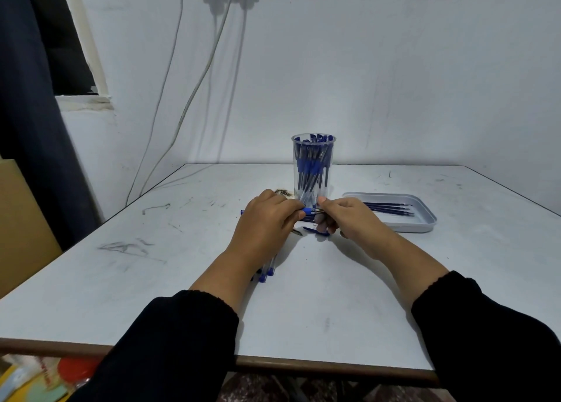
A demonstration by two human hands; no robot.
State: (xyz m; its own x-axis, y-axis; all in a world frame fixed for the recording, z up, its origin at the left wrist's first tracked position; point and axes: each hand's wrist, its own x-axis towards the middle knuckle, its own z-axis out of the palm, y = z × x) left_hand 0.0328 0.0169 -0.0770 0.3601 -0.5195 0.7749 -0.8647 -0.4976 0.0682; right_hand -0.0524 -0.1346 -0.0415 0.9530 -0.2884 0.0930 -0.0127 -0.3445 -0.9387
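well, the pen sits crosswise between both hands, just above the table and right in front of the clear cup. the left hand has its fingers curled round the barrel at the blue grip. the right hand pinches the tip end between thumb and fingertips, the rest of its fingers folded under. from where i stand it looks like the point end is being screwed on or off, though i can't tell which.

to do it well, i'd say keep the left hand's hold steady and let only the right fingertips turn. keep the two ends in one line, so the thin refill inside isn't bent. working low over the table makes sense too, since any small part that slips won't roll far.

a blue cap lies on the table just under the right hand. a few loose pens poke out from beneath the left forearm. the cup behind is packed with upright blue pens. off to the right, a shallow grey tray holds several dark refills lying side by side.

the table is white, scuffed with pen marks, with a brown front edge. it stands in a corner of pale walls, a cable hanging down on the left beside a dark curtain.
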